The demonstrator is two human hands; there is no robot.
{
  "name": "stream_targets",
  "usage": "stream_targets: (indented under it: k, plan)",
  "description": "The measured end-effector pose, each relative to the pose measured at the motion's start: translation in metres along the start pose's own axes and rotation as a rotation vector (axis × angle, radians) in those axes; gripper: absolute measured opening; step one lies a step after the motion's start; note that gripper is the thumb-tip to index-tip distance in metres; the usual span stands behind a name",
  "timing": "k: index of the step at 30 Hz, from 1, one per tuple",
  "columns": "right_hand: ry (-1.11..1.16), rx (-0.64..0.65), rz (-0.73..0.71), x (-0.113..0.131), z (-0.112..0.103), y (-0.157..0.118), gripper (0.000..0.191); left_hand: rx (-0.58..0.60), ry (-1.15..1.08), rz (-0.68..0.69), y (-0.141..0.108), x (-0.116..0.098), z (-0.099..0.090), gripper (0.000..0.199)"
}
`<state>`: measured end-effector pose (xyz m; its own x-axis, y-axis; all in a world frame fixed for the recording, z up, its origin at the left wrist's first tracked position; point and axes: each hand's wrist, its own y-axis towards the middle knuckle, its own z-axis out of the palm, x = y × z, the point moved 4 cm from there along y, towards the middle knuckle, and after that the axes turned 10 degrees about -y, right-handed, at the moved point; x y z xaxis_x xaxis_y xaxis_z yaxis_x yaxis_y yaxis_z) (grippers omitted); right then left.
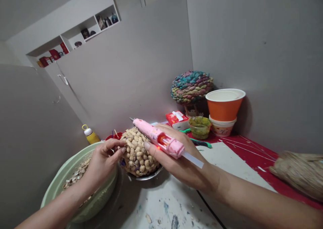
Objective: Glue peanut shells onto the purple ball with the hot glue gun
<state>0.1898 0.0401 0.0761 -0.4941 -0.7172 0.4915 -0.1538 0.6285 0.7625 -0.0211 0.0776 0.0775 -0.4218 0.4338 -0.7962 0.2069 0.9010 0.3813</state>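
Observation:
A rounded dome covered in peanuts in their shells [138, 151] sits in a shallow metal dish [146, 177] in front of me, with bits of purple showing between the shells. My right hand [174, 144] grips a pink hot glue gun [153, 133] across the dome's right side, its nozzle pointing up and left. A red light glows on the gun, and a translucent glue stick [193, 160] juts from its back end. My left hand [107, 156] is at the dome's left side, thumb and fingers pinched against the shells; whatever sits between the fingertips is too small to make out.
A green basket [51, 188] with shells stands at left, a yellow bottle [91, 135] behind it. Further back are a colourful woven dome [191, 87], a tissue pack [177, 120], a yellow-green bowl [200, 127], stacked tubs [225, 106] and pliers [202, 143]. A brown fibre bundle [297, 171] lies right.

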Motion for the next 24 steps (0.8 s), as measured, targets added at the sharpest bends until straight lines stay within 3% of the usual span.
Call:
stream_targets:
  k: [11, 16, 24]
  plan:
    - [-0.015, 0.004, -0.030, 0.000, 0.000, 0.000, 0.016, -0.056, 0.230, 0.286, -0.009, -0.008, -0.009, 0.012]
    - [-0.023, 0.002, -0.052, 0.000, 0.000, -0.001, 0.012, -0.034, 0.213, 0.199, -0.007, -0.005, -0.007, 0.010]
    - [-0.036, -0.015, -0.017, 0.004, -0.004, 0.000, 0.017, -0.254, 0.033, -0.010, -0.017, -0.007, -0.041, 0.019]
